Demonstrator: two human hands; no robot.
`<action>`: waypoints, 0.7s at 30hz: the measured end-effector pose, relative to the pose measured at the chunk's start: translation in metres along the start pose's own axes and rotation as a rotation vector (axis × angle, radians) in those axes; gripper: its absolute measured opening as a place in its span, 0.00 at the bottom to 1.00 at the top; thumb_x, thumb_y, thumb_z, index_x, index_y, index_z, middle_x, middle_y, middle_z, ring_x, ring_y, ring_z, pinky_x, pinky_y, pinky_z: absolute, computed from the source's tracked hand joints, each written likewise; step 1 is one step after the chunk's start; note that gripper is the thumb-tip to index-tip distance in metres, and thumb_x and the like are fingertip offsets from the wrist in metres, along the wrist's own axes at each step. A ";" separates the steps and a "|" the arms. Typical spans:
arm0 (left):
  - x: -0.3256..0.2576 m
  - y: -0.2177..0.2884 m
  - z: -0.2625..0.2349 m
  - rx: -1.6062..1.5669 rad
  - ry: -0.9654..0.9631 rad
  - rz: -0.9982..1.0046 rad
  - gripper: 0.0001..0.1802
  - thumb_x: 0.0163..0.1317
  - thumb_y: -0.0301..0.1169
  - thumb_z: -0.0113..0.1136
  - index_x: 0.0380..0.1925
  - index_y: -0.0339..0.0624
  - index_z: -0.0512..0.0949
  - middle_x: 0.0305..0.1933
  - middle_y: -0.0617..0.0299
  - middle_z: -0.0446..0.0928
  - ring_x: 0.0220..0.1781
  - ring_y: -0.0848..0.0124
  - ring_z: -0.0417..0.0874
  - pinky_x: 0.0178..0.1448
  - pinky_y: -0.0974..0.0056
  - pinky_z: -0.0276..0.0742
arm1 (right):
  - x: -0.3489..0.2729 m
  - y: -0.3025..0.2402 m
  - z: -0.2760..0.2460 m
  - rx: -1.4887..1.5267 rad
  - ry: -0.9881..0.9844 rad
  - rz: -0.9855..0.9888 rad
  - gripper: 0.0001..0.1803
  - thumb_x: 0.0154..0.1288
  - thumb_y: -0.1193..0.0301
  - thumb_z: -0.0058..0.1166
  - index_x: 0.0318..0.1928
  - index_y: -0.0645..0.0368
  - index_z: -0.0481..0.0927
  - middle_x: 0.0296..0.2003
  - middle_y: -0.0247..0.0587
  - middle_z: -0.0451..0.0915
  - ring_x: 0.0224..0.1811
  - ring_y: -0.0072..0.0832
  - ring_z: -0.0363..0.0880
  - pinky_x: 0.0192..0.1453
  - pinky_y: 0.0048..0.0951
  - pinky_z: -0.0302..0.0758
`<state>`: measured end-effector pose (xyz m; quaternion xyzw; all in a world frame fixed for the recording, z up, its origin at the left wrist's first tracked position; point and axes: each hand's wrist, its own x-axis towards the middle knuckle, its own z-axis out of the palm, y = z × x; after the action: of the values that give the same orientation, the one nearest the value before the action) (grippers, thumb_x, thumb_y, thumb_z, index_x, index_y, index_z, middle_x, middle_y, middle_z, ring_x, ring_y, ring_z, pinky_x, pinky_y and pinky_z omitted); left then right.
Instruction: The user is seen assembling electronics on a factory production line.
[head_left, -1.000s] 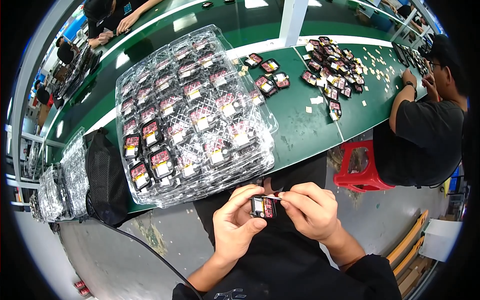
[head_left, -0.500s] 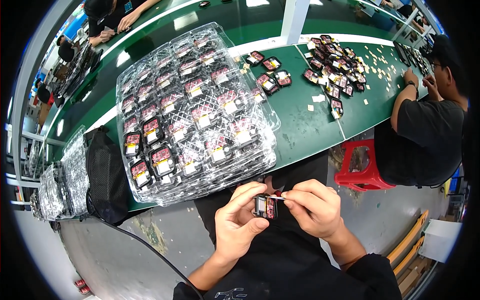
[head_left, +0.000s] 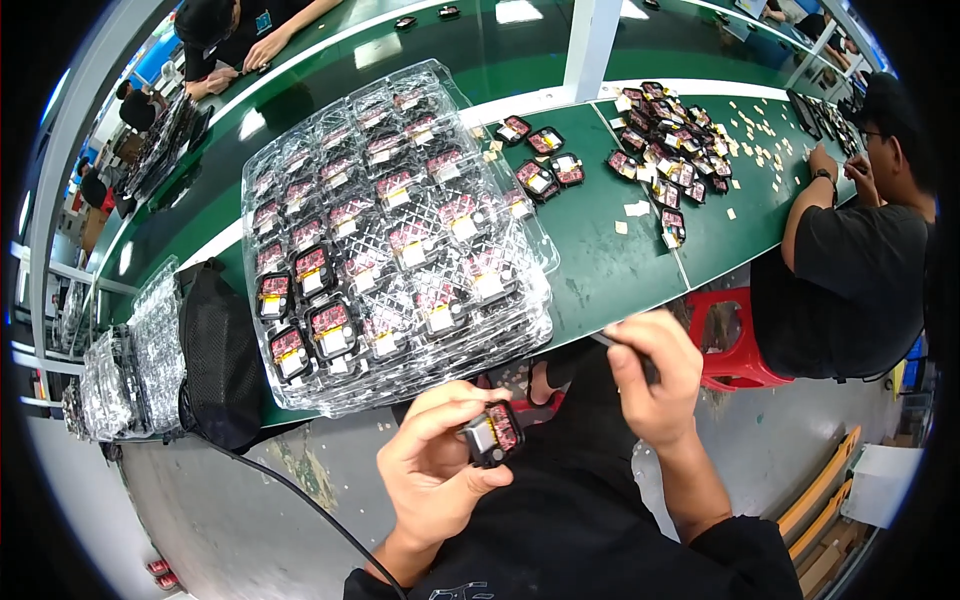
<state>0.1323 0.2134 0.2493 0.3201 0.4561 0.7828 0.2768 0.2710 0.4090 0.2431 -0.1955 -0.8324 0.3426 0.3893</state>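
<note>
My left hand (head_left: pixel 430 475) holds a small black-cased electronic device (head_left: pixel 494 434) by its edges, between thumb and fingers. Its inner side shows a red circuit board, a silvery battery block and a strip of yellow tape. Apart from it, at the table's front edge, my right hand (head_left: pixel 662 385) is closed round a slim metal tool (head_left: pixel 602 338). Only the tool's tip and a dark bit near the palm show, so its exact kind is unclear. Beyond my left hand stands a stack of clear plastic trays (head_left: pixel 545 325), its top one filled with similar devices.
A heap of such devices (head_left: pixel 670 140) lies on the green table (head_left: pixel 590 270), with pale paper bits scattered beside it. A black mesh bag (head_left: pixel 222 360) and more trays (head_left: pixel 150 320) stand left. One co-worker (head_left: pixel 850 240) sits at right near a red stool (head_left: pixel 735 340); another works opposite.
My right hand has drawn the slim tool off the device and moved it up and right. My left hand has shifted left and slightly down, tilting the device.
</note>
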 end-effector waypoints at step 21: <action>0.151 0.086 -0.102 1.583 0.412 0.140 0.13 0.56 0.28 0.76 0.36 0.34 0.82 0.44 0.52 0.82 0.45 0.56 0.84 0.53 0.56 0.79 | 0.067 0.065 0.056 -0.526 -0.164 0.147 0.15 0.68 0.60 0.66 0.47 0.55 0.81 0.51 0.46 0.76 0.35 0.53 0.85 0.39 0.52 0.81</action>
<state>-0.0537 0.2306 0.3250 0.2982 0.8940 0.2879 -0.1699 0.1892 0.4704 0.2049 -0.3215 -0.9049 0.1567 0.2307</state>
